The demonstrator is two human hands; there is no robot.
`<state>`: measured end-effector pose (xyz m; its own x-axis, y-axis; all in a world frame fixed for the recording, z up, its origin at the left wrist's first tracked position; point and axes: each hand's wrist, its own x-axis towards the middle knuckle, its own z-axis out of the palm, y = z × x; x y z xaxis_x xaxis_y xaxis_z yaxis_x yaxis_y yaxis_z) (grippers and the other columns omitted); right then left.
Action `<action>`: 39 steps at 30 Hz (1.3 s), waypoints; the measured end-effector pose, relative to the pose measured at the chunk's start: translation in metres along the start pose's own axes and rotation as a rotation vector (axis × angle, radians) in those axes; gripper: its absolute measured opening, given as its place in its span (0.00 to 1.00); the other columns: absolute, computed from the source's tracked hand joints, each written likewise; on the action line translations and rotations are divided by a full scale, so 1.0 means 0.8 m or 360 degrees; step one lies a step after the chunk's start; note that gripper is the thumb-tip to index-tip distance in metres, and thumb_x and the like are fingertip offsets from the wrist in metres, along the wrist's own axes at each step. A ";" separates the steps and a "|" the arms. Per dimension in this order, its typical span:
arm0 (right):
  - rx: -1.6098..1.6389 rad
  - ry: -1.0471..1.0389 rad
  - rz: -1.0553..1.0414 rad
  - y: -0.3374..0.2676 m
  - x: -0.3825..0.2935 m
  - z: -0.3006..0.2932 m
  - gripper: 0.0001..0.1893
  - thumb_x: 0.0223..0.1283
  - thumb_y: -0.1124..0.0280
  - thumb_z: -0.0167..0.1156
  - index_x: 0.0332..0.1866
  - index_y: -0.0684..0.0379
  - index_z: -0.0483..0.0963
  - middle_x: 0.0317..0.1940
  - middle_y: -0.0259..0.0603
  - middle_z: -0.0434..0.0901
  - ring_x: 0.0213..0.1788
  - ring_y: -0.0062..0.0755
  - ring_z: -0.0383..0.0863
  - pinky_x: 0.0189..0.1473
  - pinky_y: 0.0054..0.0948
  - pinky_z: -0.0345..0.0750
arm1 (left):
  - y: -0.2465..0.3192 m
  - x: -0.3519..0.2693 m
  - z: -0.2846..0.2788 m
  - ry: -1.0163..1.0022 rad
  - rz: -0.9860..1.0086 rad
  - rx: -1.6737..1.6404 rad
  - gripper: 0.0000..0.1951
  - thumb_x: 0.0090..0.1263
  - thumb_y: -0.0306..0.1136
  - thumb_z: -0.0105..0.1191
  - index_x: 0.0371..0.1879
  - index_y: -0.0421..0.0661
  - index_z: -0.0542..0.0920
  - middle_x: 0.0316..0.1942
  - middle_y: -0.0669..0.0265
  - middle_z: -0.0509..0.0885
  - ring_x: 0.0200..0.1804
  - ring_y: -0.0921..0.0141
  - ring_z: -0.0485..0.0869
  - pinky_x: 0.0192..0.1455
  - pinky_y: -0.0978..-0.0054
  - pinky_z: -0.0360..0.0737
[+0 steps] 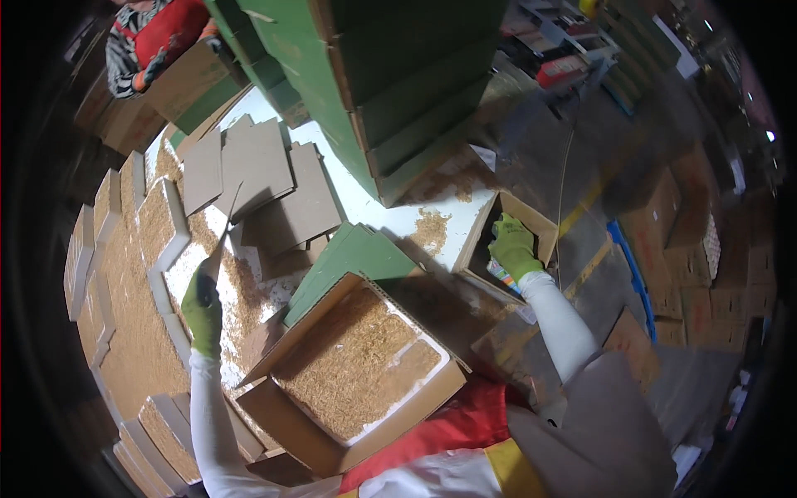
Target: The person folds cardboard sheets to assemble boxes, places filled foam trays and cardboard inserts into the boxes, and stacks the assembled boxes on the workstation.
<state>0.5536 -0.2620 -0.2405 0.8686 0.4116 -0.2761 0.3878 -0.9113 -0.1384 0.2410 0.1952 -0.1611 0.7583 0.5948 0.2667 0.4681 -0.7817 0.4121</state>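
My left hand [202, 308], in a green glove, grips a thin flat piece [228, 227], seen nearly edge-on, perhaps a cardboard sheet. My right hand [515, 248], gloved alike, reaches into a small open cardboard box [534, 215]. Beside its fingers lies a colourfully printed item [503, 274]; whether the hand grips anything is hidden. Close to my body, an open, tilted carton [405, 429] holds wood shavings [355, 355] inside a white rim. Green-faced cardboard [355, 261] lies just beyond the carton. Grey cardboard sheets [258, 159] overlap on the white table [398, 223].
Tall stacked green boxes [429, 93] rise beyond the carton. White-edged, shavings-topped blocks [163, 218] spread leftward. A co-worker in a red apron [168, 31] stands at upper left near cardboard. Rightward are a hanging cable [565, 168], stacked cartons [675, 243] and a blue edge [635, 280].
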 end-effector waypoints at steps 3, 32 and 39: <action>0.0322 0.0203 0.0037 -0.014 -0.004 -0.025 0.17 0.45 0.66 0.67 0.42 0.60 0.78 0.46 0.44 0.80 0.50 0.41 0.79 0.52 0.34 0.76 | -0.035 -0.045 -0.034 0.0237 -0.0443 -0.0476 0.17 0.68 0.24 0.51 0.55 0.34 0.74 0.45 0.59 0.82 0.45 0.73 0.79 0.50 0.78 0.74; -0.0851 -0.0222 -0.2121 -0.317 -0.216 -0.099 0.50 0.38 0.51 0.71 0.72 0.43 0.53 0.63 0.63 0.59 0.58 0.72 0.65 0.50 0.58 0.73 | 0.159 -0.251 0.004 -0.0758 0.0689 0.0099 0.29 0.47 0.38 0.60 0.53 0.45 0.76 0.50 0.57 0.77 0.53 0.55 0.74 0.58 0.58 0.70; 0.0326 -0.0431 -0.2323 -0.267 -0.155 -0.117 0.35 0.50 0.61 0.65 0.65 0.57 0.64 0.64 0.57 0.62 0.59 0.56 0.70 0.54 0.45 0.76 | 0.201 -0.219 -0.094 -0.0106 0.0700 -0.0301 0.19 0.52 0.40 0.64 0.43 0.47 0.80 0.42 0.63 0.82 0.48 0.63 0.79 0.53 0.63 0.74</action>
<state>0.3918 -0.1197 -0.0879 -0.3252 0.9438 0.0590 0.7712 0.3008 -0.5610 0.1498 -0.0206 -0.0761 0.8962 0.1973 0.3973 0.0106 -0.9049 0.4254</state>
